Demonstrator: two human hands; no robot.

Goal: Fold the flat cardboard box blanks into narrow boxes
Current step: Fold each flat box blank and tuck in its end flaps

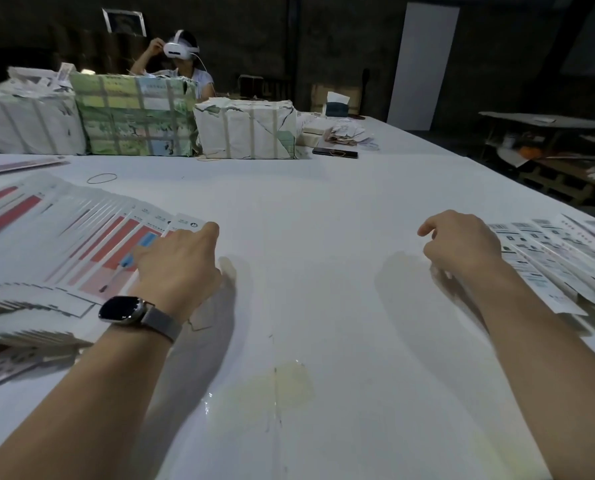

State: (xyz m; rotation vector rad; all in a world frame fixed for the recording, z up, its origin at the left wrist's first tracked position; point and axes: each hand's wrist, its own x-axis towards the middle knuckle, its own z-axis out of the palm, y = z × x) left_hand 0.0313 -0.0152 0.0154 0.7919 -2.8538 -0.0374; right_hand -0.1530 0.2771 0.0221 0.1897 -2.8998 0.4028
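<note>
The blanks lie fanned out along the left edge of the table, long flat strips overlapping like cards, white with red and pink panels and a small blue patch on the nearest one. Below them, at the near-left corner, a tighter pile of blanks shows mostly its edges. A second fan lies at the right edge, white strips printed with dark blocks and barcodes.

The left hand rests on the near end of the red fan, fingers curled downward onto the topmost strip, index fingertip at its inner edge; whether it actually pinches the strip cannot be told. A watch sits on that wrist. The right hand hovers at the inner end of the right fan, fingers loosely curled, holding nothing that shows; its heel is just beside or touching the nearest strips.

Between the hands the white tabletop shows a pale yellowish stain near the front edge. A rubber band lies beyond the red fan. Along the far edge stand three strapped bundles, with a dark phone and loose papers to their right. Behind the bundles sits a person wearing a white headset
</note>
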